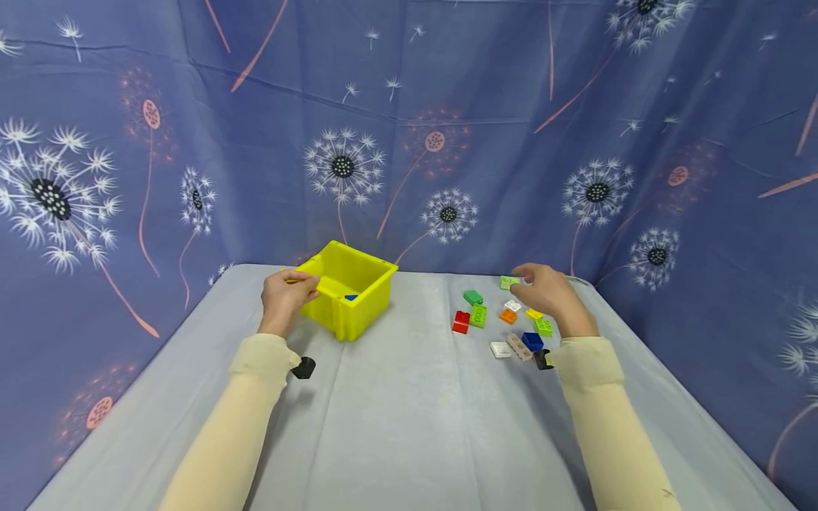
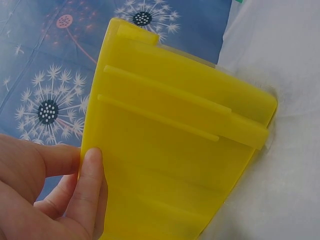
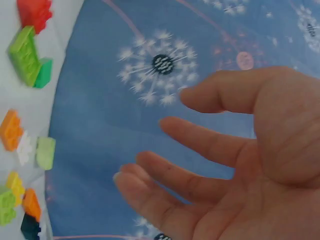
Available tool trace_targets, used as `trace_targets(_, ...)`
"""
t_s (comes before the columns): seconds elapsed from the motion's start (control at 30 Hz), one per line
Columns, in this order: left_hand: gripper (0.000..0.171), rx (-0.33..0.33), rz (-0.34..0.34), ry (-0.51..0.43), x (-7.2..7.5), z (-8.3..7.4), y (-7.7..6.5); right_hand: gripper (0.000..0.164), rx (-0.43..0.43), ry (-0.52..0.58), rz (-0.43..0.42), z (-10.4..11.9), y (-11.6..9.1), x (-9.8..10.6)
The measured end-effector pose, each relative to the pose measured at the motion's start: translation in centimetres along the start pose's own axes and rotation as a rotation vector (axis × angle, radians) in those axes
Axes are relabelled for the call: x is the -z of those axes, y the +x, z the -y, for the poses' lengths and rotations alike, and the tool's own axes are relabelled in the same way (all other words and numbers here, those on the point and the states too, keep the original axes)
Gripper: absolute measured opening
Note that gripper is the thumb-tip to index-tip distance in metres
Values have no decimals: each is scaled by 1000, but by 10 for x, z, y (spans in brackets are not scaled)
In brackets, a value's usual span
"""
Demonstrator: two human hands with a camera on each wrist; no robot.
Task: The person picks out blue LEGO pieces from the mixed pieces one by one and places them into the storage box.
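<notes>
My left hand [image 1: 285, 298] pinches the left rim of a yellow bin [image 1: 367, 312], thumb and fingers on either side of its edge in the left wrist view. A bit of a blue block [image 1: 351, 297] shows inside the bin. Over the back of the loose building blocks hovers my right hand [image 1: 552, 294], its fingers relaxed and apart, with nothing between them in the right wrist view. Nearest to it in the head view is a pale green block [image 1: 509, 282]. A white block [image 1: 513, 305] and a yellow block [image 1: 535, 314] lie just below.
Other blocks lie scattered at the right: red [image 1: 461, 322], dark green [image 1: 473, 297], lime [image 1: 478, 315], orange [image 1: 508, 316], dark blue [image 1: 532, 341] and a beige one [image 1: 519, 347]. A patterned blue curtain [image 1: 396, 184] hangs behind the white-covered table [image 1: 396, 411].
</notes>
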State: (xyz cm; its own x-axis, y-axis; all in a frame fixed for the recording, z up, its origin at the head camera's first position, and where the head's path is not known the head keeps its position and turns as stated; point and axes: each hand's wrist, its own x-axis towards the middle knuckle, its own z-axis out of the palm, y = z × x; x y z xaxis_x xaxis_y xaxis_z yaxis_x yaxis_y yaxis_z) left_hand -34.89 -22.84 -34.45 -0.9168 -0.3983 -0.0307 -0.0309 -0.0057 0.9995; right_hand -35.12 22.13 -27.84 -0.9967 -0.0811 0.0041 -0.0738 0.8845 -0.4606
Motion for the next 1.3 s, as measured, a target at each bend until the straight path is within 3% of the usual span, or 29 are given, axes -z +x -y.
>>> trace_targets(0.2, 32, 3, 0, -8, 2, 1, 1, 51, -77, -79, 131, -16, 13, -11)
trace_targets(0.43, 32, -10, -4, -23, 5, 1, 2, 49, -144, -61, 223, -30, 26, -19)
trace_targets(0.67, 33, -3, -4, -43, 5, -1, 2, 41, -179, -75, 231, -41, 27, -26)
trace_targets(0.8, 30, -3, -4, -48, 4, -1, 2, 7, -206, -86, 248, -47, 30, -34)
trace_targets(0.93, 29, -2, -8, -32, 3, -1, 2, 22, -230, -66, 249, -53, 33, -41)
trace_targets(1.17, 31, -6, -2, -36, 1, 1, 1, 6, -298, -37, 235, -59, 33, -51)
trace_targets(1.3, 32, -10, 1, -24, 0, 1, 2, 12, -293, -76, 226, -61, 32, -54)
